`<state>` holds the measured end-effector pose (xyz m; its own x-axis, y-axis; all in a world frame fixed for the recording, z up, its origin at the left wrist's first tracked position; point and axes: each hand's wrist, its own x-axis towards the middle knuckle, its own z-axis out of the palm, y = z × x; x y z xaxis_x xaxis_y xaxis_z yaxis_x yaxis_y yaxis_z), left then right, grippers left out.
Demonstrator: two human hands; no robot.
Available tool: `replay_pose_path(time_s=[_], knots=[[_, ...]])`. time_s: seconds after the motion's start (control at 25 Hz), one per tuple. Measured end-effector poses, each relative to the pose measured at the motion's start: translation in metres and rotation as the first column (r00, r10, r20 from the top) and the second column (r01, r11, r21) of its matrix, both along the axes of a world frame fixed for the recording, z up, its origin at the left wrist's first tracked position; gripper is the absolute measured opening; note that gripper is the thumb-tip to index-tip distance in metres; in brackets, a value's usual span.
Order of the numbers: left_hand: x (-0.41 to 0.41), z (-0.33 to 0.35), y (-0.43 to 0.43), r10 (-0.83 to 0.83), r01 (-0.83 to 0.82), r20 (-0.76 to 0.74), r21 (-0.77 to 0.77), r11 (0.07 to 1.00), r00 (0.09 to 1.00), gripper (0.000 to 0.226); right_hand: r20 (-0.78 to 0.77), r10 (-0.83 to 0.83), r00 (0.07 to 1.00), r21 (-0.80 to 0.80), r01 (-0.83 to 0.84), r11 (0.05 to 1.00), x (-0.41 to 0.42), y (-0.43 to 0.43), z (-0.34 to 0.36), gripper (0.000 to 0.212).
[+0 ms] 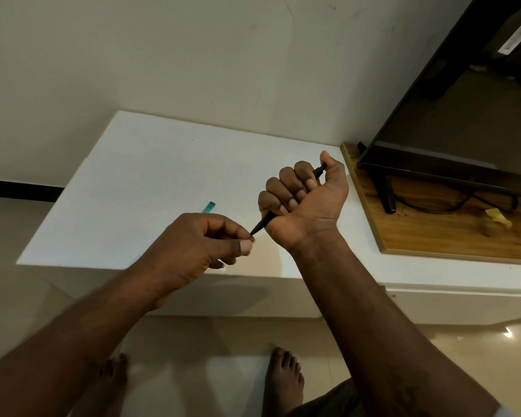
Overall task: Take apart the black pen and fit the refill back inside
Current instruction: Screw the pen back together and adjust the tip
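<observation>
Head: teal pen [208, 207] behind left hand [199, 245]

Black pen [263, 223], solid black from tip to top, no markings showing; a teal-green piece [208, 207] sits bright on the plain white tabletop [151, 176]; off to the side, a warm brown wood-grain board [433, 233] with a yellow scrap [499, 217], black television frame [433, 164], cream wall [163, 55], glossy beige floor tiles [223, 371]
</observation>
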<state>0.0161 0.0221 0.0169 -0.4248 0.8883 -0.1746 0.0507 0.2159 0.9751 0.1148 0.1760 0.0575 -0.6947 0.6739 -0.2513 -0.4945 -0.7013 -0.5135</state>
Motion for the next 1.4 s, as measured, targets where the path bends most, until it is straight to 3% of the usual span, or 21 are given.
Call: replay_pose_path(time_s=[1.4], knots=[[-0.0003,0.0015,-0.0006,0.000,0.000,-0.013,0.002,1.000,1.000,0.010,0.014,-0.026,1.000,-0.024,0.026,0.999,-0.0010,-0.0011,-0.0017,0.048]])
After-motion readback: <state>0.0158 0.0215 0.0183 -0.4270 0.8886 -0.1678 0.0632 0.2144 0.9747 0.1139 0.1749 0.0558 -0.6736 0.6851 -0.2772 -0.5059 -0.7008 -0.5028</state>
